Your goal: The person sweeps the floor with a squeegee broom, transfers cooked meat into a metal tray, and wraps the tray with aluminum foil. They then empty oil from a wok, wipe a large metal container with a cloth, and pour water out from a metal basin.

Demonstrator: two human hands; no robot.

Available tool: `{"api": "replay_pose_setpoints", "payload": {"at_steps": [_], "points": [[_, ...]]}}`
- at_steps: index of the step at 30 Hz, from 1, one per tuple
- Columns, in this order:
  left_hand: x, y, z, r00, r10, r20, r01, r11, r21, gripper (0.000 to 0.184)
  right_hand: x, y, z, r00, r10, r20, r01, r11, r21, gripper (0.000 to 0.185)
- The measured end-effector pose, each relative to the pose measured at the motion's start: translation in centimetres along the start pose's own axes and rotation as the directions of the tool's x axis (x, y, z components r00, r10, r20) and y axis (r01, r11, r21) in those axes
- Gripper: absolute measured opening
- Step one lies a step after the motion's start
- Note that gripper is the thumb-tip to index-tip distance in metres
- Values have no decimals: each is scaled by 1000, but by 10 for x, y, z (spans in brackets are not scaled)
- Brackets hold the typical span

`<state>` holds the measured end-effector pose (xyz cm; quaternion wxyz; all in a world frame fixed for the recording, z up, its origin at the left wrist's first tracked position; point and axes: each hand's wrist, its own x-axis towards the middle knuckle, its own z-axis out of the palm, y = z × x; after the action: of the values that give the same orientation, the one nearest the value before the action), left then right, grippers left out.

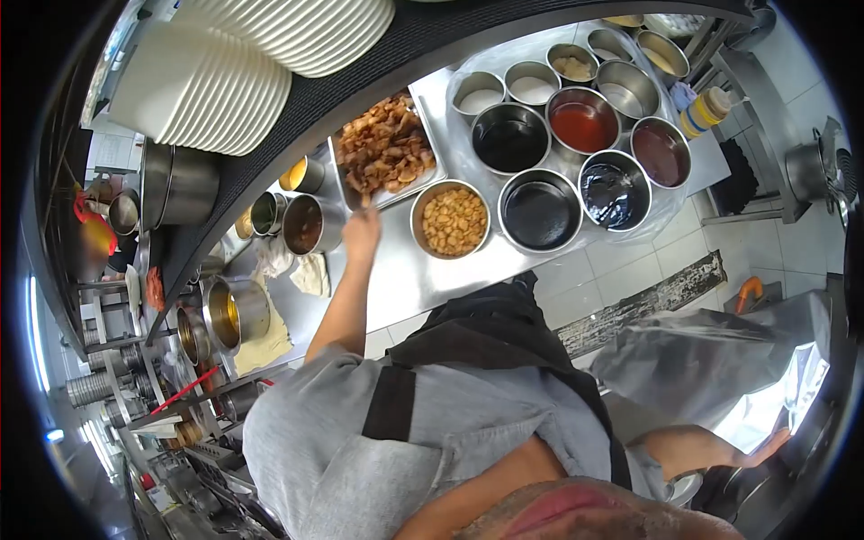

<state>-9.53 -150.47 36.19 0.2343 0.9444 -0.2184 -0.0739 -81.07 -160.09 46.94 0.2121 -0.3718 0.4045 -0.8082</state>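
Note:
My left hand [363, 234] is at the near edge of a metal tray [436, 180] of browned fried pieces [382, 148]. Its fingers look closed, and what they hold, if anything, is blurred. Just right of that tray is a round pot [450, 220] of small golden-brown chunks. Far out at the lower right, my right hand [765, 447] has its fingers stretched out, touching or close beside a shiny silvery surface [765, 396].
Round metal containers hold dark liquid [542, 211], red sauce [583, 123] and pale contents [532, 87]. Stacked white plates [216, 90] sit on a dark shelf [360, 85] at upper left. A pot of yellow liquid [236, 315] and a cloth [311, 275] lie left. A yellow-labelled bottle [705, 112] stands at right.

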Motion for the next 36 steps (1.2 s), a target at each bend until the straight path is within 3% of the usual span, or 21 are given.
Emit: {"api": "replay_pose_setpoints", "payload": {"at_steps": [1,2,4,5,6,7,8,11,13,17,19,23,25,26,28,30,31,33,34,35,36], "points": [[2,-14,-13,947,-284,149,297,952,-71,36,-4,-3,14,1000,-7,7,8,1000,-26,29],[11,-32,-7,944,-287,162,299,952,-61,36,-7,-5,25,1000,-8,20,9,999,-42,28],[41,-74,29,919,-330,214,392,723,-569,33,-17,-8,47,998,-5,63,9,998,-65,28],[61,-82,44,923,-338,186,384,760,-524,29,-24,-8,58,996,1,84,6,997,-75,27],[61,-67,48,929,-328,172,321,481,-816,28,-31,-8,69,995,3,103,5,997,-83,27],[59,-51,51,926,-325,193,324,418,-849,26,-39,-9,79,993,6,120,5,996,-90,27],[59,-42,48,912,-358,198,369,510,-777,25,-47,-9,89,991,12,135,3,994,-106,27],[61,-58,42,859,-326,396,512,509,-692,28,-73,-10,119,982,12,190,11,993,-121,26],[61,-67,46,837,-409,363,488,258,-834,26,-90,-6,136,973,20,230,12,991,-136,26],[86,-42,63,867,-290,404,476,247,-844,34,-119,-1,165,948,13,319,37,988,-151,25],[101,-34,62,888,-258,382,457,394,-797,34,-132,4,180,927,-3,376,66,985,-156,25],[148,-35,47,857,-309,412,515,497,-699,25,-163,10,216,846,-79,526,191,968,-161,25],[164,-34,40,853,-290,435,515,611,-602,24,-188,6,247,888,-45,457,104,989,-104,26],[174,-37,43,859,-278,429,503,613,-609,24,-209,-5,273,918,50,393,-79,995,56,27],[195,-43,48,868,-276,413,473,714,-517,23,-225,-28,310,812,403,422,-509,843,175,27],[190,-38,37,880,-222,420,419,779,-466,26,-246,-28,340,686,515,514,-709,630,317,27],[200,-49,34,918,-13,396,90,980,-178,31,-258,-16,350,630,494,599,-753,577,317,25],[162,-21,-2,921,126,370,-86,989,-122,44,-292,-17,382,622,539,568,-762,585,278,22],[97,16,-39,942,49,331,87,919,-384,51,-305,-16,393,565,552,613,-797,556,234,16],[74,2,-55,818,349,457,89,708,-700,66,-317,-16,403,566,569,597,-803,545,242,14],[32,11,-77,658,618,432,117,482,-868,80,-329,-18,413,564,587,581,-809,533,247,12]]}}
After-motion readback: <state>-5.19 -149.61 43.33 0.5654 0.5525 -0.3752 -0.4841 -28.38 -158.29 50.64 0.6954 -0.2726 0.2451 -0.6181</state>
